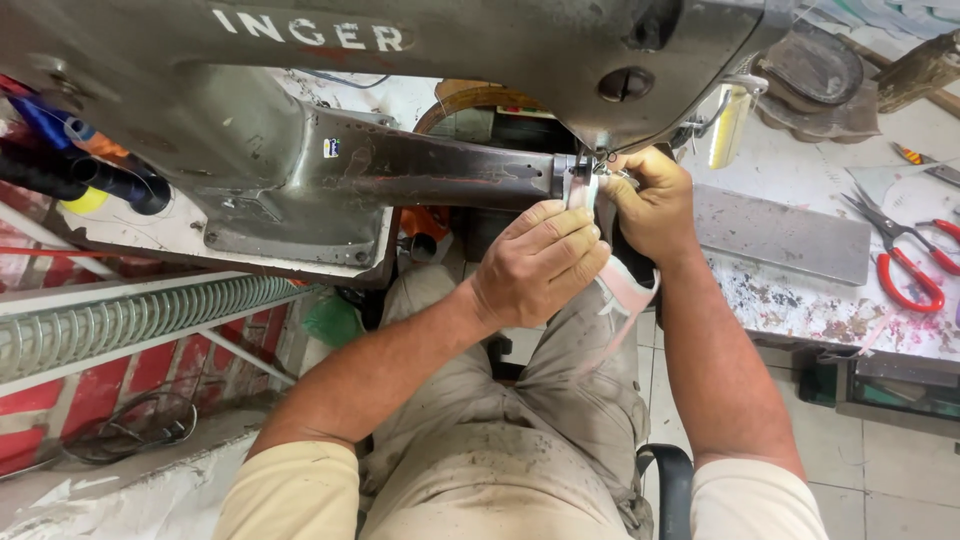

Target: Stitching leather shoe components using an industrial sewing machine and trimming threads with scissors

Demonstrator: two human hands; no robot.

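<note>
- A grey, worn sewing machine fills the top of the view; all places below are given from it.
- Under its needle end, a pale pink strap is held up at the tip of its narrow arm and hangs down towards the person's lap.
- The left hand sits just below that arm tip, fingers closed round the strap.
- The right hand is touching the needle end from the right, fingers pinched on the strap's top.
- Right of the machine, a paint-stained table holds a grey metal plate and red-handled scissors.
- Left of the machine lies a ribbed hose.
</note>
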